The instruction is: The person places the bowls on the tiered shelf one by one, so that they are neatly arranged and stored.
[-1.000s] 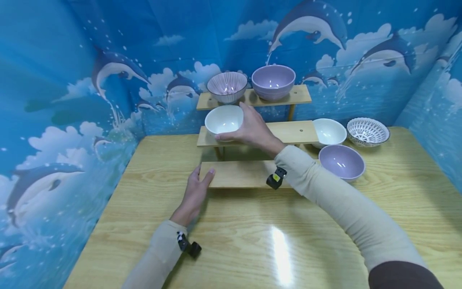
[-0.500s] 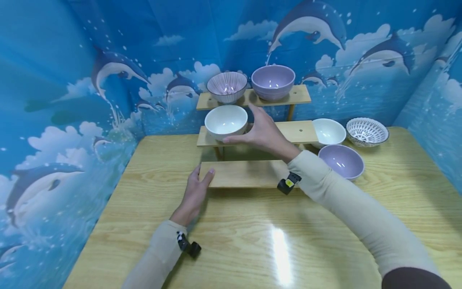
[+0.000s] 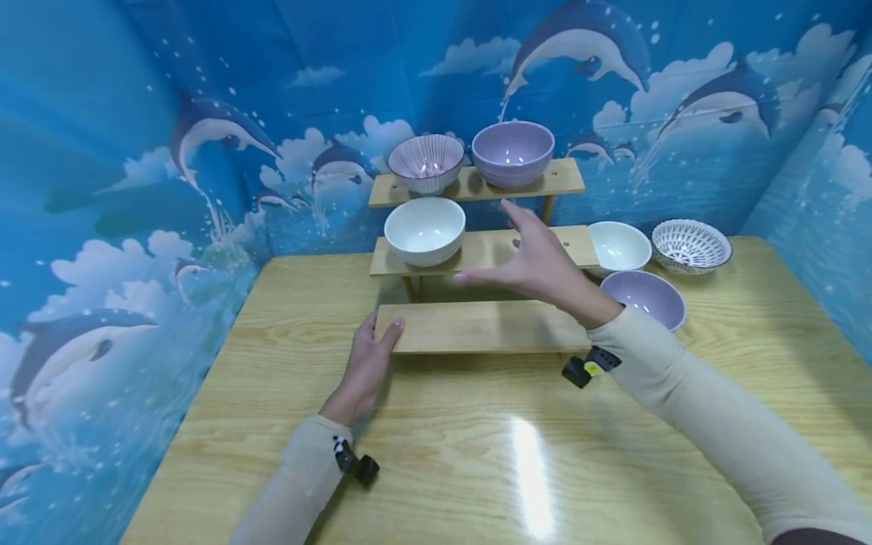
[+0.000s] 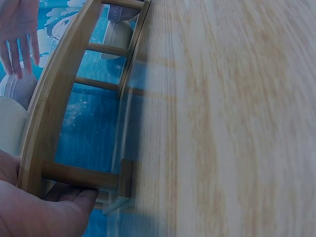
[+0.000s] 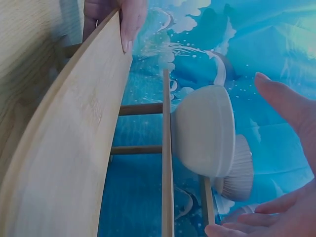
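A white bowl sits upright at the left end of the middle tier of a stepped wooden rack. Just to its right, my right hand is spread with thumb and fingers apart, touching nothing. My left hand grips the left end of the rack's lowest board, thumb on top. In the left wrist view its fingers curl under the board beside a round leg. On the top tier stand a striped bowl and a purple bowl.
Right of the rack, another white bowl, a black-and-white patterned bowl and a second purple bowl stand on the wooden table. A blue dolphin-print backdrop rises behind and at both sides.
My right hand has let go of the white bowl and drawn away to the right, its fingers spreading. The bowl stays on the middle tier. My left hand has kept its hold.
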`<state>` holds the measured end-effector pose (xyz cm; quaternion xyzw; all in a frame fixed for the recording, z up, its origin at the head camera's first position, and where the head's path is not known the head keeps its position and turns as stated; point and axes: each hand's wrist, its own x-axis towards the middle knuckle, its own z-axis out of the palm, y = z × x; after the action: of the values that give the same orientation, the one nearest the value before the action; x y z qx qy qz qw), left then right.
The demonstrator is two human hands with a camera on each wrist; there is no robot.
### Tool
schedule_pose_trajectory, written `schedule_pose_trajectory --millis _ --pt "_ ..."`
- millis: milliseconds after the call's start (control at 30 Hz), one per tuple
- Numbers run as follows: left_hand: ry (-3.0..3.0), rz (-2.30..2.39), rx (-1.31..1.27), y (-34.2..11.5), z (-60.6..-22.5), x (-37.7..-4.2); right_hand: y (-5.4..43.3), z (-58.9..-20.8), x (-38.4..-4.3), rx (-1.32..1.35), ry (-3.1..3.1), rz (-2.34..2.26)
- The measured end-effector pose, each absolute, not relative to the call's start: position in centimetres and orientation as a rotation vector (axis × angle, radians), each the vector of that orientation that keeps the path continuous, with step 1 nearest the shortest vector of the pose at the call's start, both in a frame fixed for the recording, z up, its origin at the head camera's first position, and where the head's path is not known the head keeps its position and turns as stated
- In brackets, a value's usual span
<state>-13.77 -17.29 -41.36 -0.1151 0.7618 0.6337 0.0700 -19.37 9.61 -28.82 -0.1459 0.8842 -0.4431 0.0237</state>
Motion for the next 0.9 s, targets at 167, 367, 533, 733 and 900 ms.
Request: schedule_pose_trajectory --millis 167,367,533,733,900 --pt "2.302 1.909 -0.319 -17.2 -41.3 -13.8 11.5 -28.7 -18.1 -0.425 2.712 -1.421" --pt "2.307 1.886 -0.366 -17.3 -41.3 -13.8 13.6 -28.7 -16.6 -0.411 2.740 -1.426" --pt "2.303 1.871 -0.407 -17.2 -41.4 -13.9 15.4 -28.7 -15.3 -0.396 2.713 -1.462" --pt "2.307 1.862 -0.412 -17.2 -41.4 -13.9 17.6 -28.7 -14.0 -0.321 2.742 -1.433" --pt "2.308 1.858 -0.410 -17.2 -41.4 -13.9 19.4 -29.0 -13.4 -0.260 2.771 -1.437"
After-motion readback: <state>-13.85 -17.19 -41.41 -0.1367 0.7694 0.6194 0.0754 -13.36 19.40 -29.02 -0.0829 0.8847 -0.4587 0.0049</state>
